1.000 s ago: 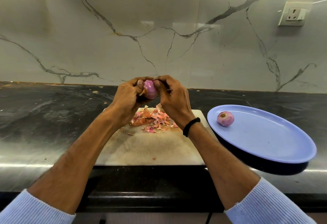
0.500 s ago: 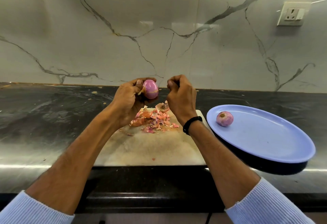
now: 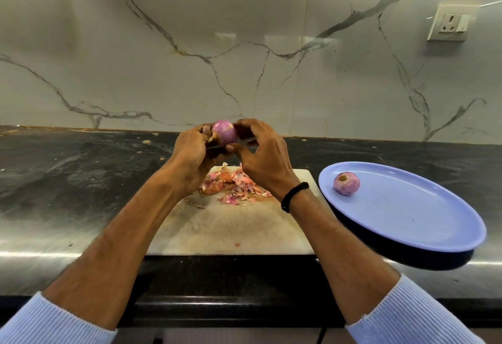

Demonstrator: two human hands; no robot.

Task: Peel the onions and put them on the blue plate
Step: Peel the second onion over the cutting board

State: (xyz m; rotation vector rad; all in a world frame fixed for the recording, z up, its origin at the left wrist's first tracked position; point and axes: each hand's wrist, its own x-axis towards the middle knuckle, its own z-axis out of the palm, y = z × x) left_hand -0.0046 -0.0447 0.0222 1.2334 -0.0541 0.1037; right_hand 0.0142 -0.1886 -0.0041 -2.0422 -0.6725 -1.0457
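Left hand point(image 3: 194, 153): curled round held onion point(image 3: 224, 133) from left and beneath; raised over board, likely so scraps drop there.
Right hand point(image 3: 262, 159): fingers arched, index tip and thumb pinching held onion's right side; probably lifting skin.
Worktop point(image 3: 81, 180): dark, carrying board and plate.
Blue plate point(image 3: 407, 221): just right of board, handy for finished bulbs.
Cutting board point(image 3: 231, 229): centred beneath hands.
Peelings point(image 3: 233, 183): heaped at board's far end.
Peeled onion point(image 3: 346, 183): on plate's far-left part.

The left hand point(image 3: 190, 153) and right hand point(image 3: 263, 164) partly hide the onion point(image 3: 224, 133).
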